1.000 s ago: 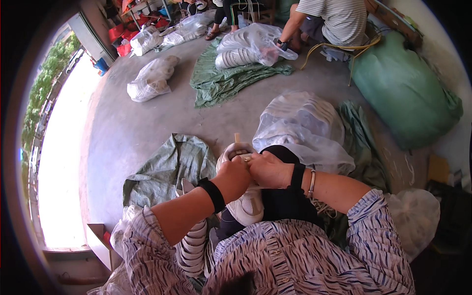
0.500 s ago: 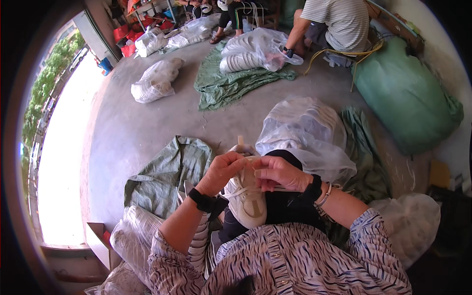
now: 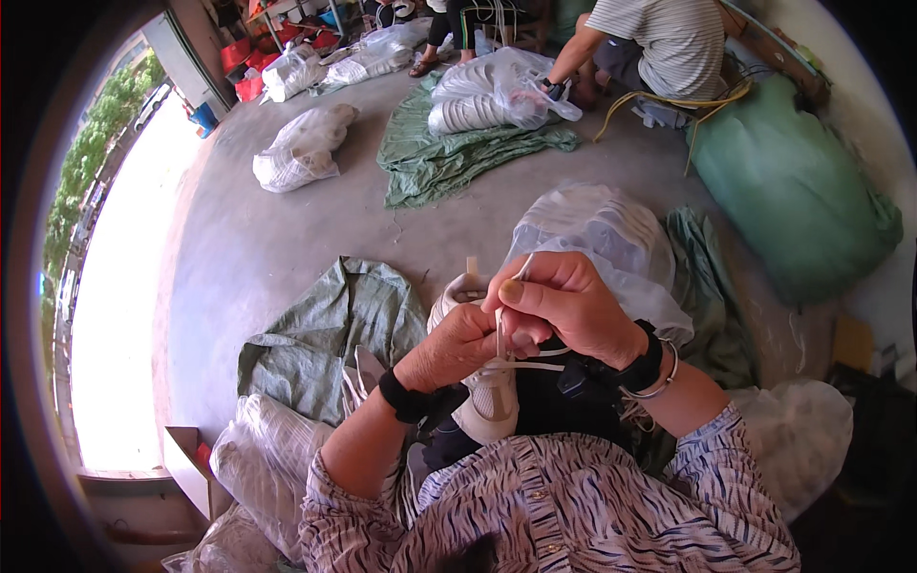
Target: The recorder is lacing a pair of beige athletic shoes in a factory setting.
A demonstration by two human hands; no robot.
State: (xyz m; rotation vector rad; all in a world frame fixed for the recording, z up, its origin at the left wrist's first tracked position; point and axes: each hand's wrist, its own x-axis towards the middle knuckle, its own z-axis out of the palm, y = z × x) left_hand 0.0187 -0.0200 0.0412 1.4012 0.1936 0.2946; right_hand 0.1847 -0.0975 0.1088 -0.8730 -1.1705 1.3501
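Note:
A pale cream sneaker [image 3: 489,406] rests on my dark-clothed lap, its toe toward me and its heel tab away. Above the shoe, my right hand [image 3: 573,304] pinches a white shoelace [image 3: 500,334] between thumb and fingers, with the lace's end poking up past them. My left hand [image 3: 457,346] is closed beside it, over the shoe's tongue, and the lace runs down past its fingertips. Both hands nearly touch and hide most of the eyelets. Another stretch of lace trails to the right, under my right wrist.
A clear bag of shoes [image 3: 597,229] lies just beyond my lap. Green woven sacking [image 3: 330,315] spreads at left, near a plastic-wrapped bundle [image 3: 263,449]. A stuffed green sack [image 3: 788,181] stands at right. Farther off, a seated person in a striped shirt [image 3: 669,43] handles another bag.
My right hand has risen and turned, drawing the lace upward from the shoe. The left hand has shifted slightly right and lower, over the laces.

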